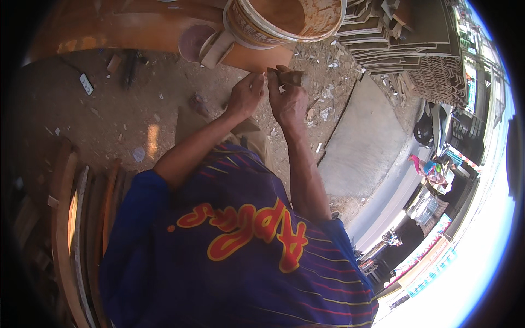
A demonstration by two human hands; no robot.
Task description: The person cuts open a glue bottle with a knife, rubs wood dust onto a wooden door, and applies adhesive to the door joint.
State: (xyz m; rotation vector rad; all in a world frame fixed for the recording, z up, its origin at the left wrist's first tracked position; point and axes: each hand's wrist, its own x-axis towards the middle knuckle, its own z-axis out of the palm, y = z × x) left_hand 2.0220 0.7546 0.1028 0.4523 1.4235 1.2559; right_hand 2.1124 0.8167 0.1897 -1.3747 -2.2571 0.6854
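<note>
My two hands meet in front of me, just short of the orange-brown board [257, 59]. In my right hand [290, 104] is a small brown folded sheet [293, 78], its end sticking out past the fingers. My left hand [246, 97] is closed, fingertips pinched together close to the right thumb; whatever they hold is too small to make out. Beyond the hands a whitish bucket [249, 34], smeared with brown and holding brown stuff, rests on the board. A pale block [217, 49] leans beside it, next to a round pinkish dish [192, 44].
Stacked wooden pieces [366, 33] stand at the far right. A grey concrete slab [366, 136] slopes toward the street, where a motorcycle [425, 128] is parked. Long planks [71, 218] lean at the left. A white power strip [86, 83] lies on the littered dirt ground [126, 109].
</note>
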